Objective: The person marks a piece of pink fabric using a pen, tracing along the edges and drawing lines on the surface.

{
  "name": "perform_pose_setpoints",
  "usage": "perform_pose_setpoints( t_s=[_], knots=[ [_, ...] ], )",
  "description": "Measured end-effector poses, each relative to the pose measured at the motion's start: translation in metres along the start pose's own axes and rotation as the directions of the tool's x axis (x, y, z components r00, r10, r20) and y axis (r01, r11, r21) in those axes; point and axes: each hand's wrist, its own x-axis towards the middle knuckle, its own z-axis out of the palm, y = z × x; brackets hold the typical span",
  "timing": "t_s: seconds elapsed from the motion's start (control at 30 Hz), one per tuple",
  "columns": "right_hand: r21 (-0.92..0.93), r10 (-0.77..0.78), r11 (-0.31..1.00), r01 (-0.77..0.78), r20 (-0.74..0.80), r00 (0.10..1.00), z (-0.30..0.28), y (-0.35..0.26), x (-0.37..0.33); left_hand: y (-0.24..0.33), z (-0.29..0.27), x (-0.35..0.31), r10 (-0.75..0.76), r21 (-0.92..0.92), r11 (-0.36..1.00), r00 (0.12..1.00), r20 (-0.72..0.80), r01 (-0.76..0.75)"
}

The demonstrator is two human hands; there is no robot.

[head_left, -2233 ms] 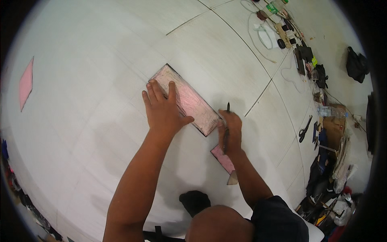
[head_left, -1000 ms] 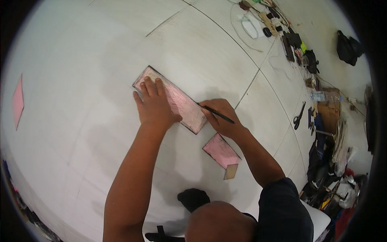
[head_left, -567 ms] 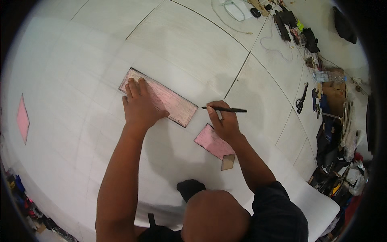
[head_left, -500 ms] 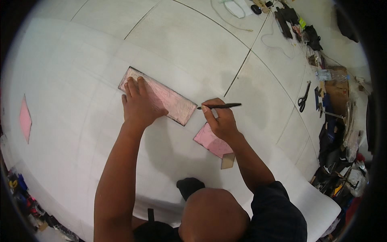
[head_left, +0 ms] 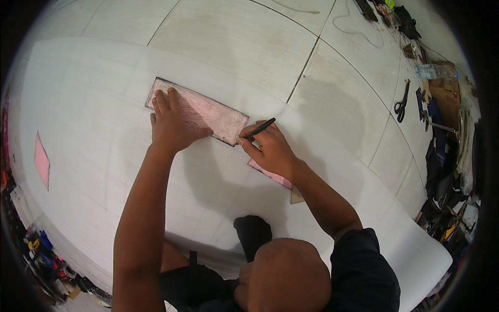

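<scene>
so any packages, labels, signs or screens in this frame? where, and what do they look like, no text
No signs or screens show.
Cardboard box: right edge of the floor among clutter, brown, flat-sided.
Plastic bottle: lying just above the box, clear; any label is too small to tell.
Other bits along the right and lower-left edges are too small to tell as packages.
Both hands, left and right, are on plain pink templates, neither packaging nor labels.

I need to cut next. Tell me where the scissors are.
In the head view, the scissors lie on the tiled floor at upper right, beyond the right hand, beside the clutter.
</scene>
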Motion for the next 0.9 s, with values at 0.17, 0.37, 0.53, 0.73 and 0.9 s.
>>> perform_pose_setpoints(
  t_s=[0.17, 0.37, 0.53, 0.73, 0.9],
  knots=[
    [-0.026, -0.038, 0.999, 0.037, -0.037, 0.999, 0.007, -0.002, -0.001, 0.006, -0.005, -0.002, -0.045, 0.048, 0.998, 0.999, 0.028, 0.044],
    [-0.161, -0.081, 0.984, 0.071, -0.055, 0.995, 0.005, 0.005, 0.001, 0.014, -0.009, -0.001, -0.072, 0.081, 0.995, 0.995, 0.065, 0.066],
    [-0.041, 0.230, 0.970, -0.239, -0.154, 0.961, -0.022, 0.006, 0.025, 0.013, -0.010, -0.004, -0.065, 0.045, 0.997, 0.996, 0.058, 0.062],
    [0.071, 0.191, 0.981, -0.179, -0.490, 0.850, -0.020, 0.029, 0.015, 0.008, -0.008, -0.006, -0.030, 0.050, 0.998, 0.999, 0.015, 0.029],
    [-0.106, 0.029, 0.989, -0.104, -0.548, 0.836, 0.000, 0.047, 0.020, -0.016, 0.014, -0.009, 0.116, -0.062, 0.990, 0.974, -0.194, -0.130]
  ],
)
